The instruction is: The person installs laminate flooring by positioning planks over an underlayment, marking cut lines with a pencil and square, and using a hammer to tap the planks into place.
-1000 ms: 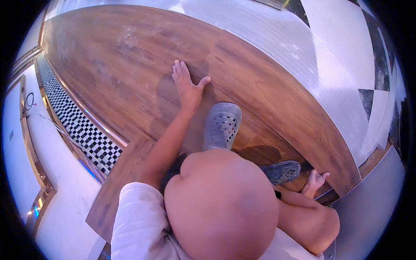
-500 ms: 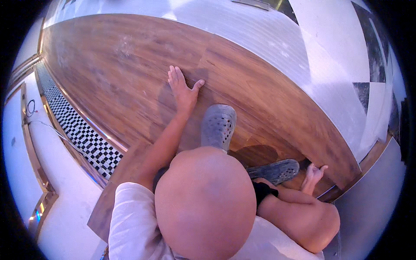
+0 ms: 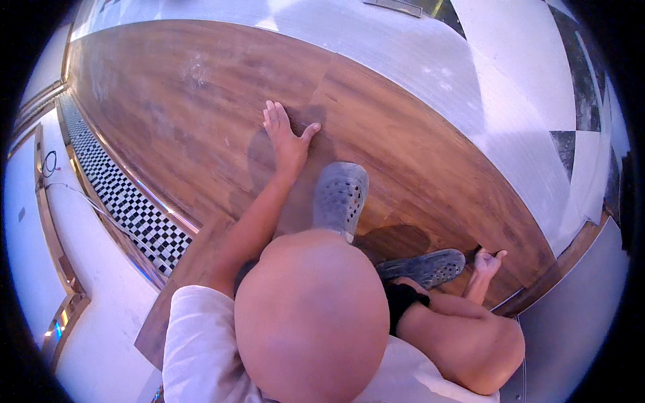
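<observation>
My left hand point(image 3: 287, 141) lies on the brown wood-look floor planks point(image 3: 222, 101) with its fingers stretched out and the thumb spread to the right. My right hand point(image 3: 488, 262) touches the planks at the lower right, close to a seam and the end of the flooring. Its fingers and thumb are apart, and no object shows in it. A grey perforated clog point(image 3: 341, 195) is on each foot; the second clog point(image 3: 430, 267) sits beside my right hand. My bare knees hide part of the floor between my arms.
Pale, ridged flooring point(image 3: 430, 80) borders the planks on the far side, with black and white squares point(image 3: 517, 60) beyond. Along the left runs a strip of small black-and-white checkered tiles point(image 3: 127, 188). A loose-looking plank point(image 3: 168, 302) lies beside my left arm. A grey panel point(image 3: 578, 289) is at right.
Both hands stay in nearly the same places on the planks. Only a slight shift of the whole view shows.
</observation>
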`<state>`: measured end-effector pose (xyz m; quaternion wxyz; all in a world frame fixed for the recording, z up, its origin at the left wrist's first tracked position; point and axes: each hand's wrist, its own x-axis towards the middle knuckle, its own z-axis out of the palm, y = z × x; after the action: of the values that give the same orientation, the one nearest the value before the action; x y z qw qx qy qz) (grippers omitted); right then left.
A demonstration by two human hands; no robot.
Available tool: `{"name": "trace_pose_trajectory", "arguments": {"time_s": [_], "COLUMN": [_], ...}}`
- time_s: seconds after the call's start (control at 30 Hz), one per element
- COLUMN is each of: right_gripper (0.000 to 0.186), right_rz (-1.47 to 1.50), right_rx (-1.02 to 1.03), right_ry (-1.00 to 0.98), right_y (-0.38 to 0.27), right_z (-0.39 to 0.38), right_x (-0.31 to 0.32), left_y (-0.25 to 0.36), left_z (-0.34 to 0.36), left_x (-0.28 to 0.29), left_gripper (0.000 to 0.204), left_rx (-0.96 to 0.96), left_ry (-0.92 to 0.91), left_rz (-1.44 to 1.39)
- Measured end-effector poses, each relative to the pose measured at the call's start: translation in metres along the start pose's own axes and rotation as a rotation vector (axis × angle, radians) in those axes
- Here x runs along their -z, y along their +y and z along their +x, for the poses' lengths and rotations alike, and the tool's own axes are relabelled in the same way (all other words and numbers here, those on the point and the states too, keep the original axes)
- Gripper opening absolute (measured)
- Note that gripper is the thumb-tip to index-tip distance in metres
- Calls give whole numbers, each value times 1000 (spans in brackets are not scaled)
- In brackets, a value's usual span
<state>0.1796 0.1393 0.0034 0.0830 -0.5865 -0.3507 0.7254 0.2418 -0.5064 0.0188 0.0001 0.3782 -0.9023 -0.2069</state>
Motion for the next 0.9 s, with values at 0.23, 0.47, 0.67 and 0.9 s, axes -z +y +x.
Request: {"name": "trace_pose_trajectory", "arguments": {"time_s": [0.23, 0.47, 0.67, 0.9], "right_gripper": [49, 54, 50, 44], "right_rz": [-37, -167, -199, -266], "right_rx": [-34, -81, -183, -165], "right_ry": [-37, -166, -134, -325], "right_y": [-5, -16, -15, -16], "right_z": [-1, -26, -29, -24], "right_x": [1, 2, -4, 15], "left_y": [0, -9, -9, 32], "left_z": [-1, 0, 1, 15], "left_x": [0, -8, -7, 11], "left_gripper": [108, 111, 114, 100], "left_rx": [-26, -48, -64, -288], "left_ry": [32, 52, 77, -9], "left_rz": [3, 17, 15, 270]}}
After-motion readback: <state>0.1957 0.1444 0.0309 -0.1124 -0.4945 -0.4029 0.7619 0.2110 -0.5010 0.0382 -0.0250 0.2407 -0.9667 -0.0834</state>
